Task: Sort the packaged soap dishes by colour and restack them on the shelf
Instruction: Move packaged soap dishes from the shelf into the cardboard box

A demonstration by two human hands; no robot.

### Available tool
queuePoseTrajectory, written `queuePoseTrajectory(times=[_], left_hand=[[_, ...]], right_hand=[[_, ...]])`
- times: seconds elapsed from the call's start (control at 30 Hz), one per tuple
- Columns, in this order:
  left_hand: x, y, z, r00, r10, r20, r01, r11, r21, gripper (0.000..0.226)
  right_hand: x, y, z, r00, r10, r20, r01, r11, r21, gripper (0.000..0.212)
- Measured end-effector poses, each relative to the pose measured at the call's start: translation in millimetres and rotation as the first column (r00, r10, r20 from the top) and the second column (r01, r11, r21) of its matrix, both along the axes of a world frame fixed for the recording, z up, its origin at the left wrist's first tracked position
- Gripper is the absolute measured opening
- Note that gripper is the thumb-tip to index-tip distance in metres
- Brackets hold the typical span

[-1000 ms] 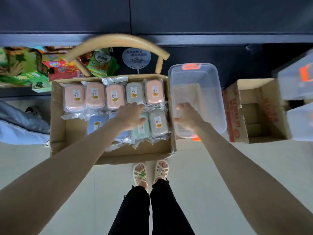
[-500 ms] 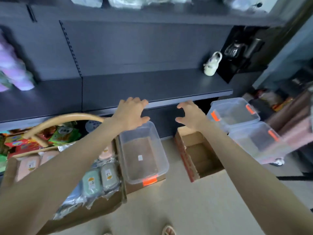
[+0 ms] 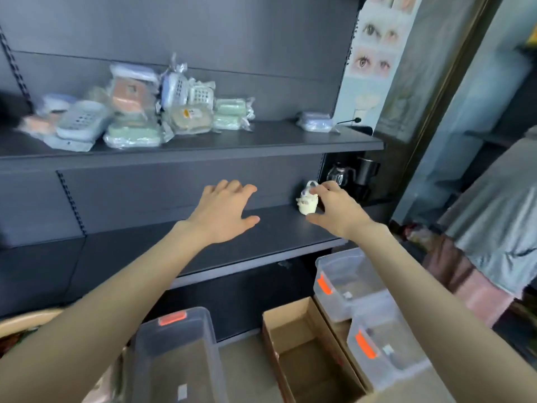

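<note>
Head view: a dark grey metal shelf unit with a smooth matte finish shows two boards. On the upper shelf [image 3: 203,146] lies a loose pile of packaged soap dishes [image 3: 130,117]. They are rounded oblong shapes in crinkly clear wrap, in peach, pale blue, mint green and beige, and some show slotted tops. The pile is too blurred to count. One more blue packaged dish [image 3: 315,122] lies well apart from the pile, near the board's right end.

The left hand [image 3: 223,210] hovers palm down over the middle shelf [image 3: 261,239]. Its grip is spread, with straight fingers and nothing in it. The right hand [image 3: 337,210] reaches toward the same board's right end. Its grip is loosely bent, with the thumb held away from the fingers. Its fingertips [image 3: 327,187] overlap a small cream shoe-shaped ornament [image 3: 306,205] that stands on the board. I cannot tell whether they touch it.

Past the shelf's right end stand a glass pot [image 3: 338,174] and a black mug [image 3: 367,168].

On the floor below are three clear plastic bins with orange latches, one under the left arm [image 3: 162,338] and two on the right [image 3: 334,263] [image 3: 377,382]. Between them sits one open brown cardboard box [image 3: 276,338]. A curved tan wooden chair back [image 3: 29,318] shows at the lower left.
</note>
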State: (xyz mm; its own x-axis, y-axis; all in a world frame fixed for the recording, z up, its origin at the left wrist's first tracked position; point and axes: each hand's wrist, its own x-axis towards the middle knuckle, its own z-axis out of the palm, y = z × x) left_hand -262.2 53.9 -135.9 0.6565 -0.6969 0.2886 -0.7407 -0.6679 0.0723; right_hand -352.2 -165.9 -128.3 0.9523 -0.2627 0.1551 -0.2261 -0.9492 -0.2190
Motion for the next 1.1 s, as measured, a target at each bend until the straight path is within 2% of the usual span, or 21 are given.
queuePoseTrajectory(times=[0.3,0.73,0.9,1.1], left_hand=[[105.6,-90.2,39.5,0.995,-0.022,0.096,0.029,0.997,-0.073,0.060],[265.9,-222.4,48.6,0.994,-0.089,-0.069,0.071,0.971,-0.229,0.054],[338.3,-288.4,42.4,0.995,-0.049,-0.091,0.024,0.966,-0.259,0.050],[426.4,-382.5,33.5,0.976,-0.052,-0.211,-0.023,0.941,-0.338,0.046]], right_hand=[[96.5,-90.5,45.6,0.995,-0.017,0.094,0.021,0.999,-0.039,0.058],[253.4,-213.4,64.1,0.989,-0.084,0.125,0.078,0.995,0.055,0.055],[322.8,-280.0,56.6,0.986,-0.117,0.117,0.104,0.989,0.107,0.059],[406.1,-358.5,41.5,0.977,-0.165,0.133,0.134,0.967,0.218,0.063]])
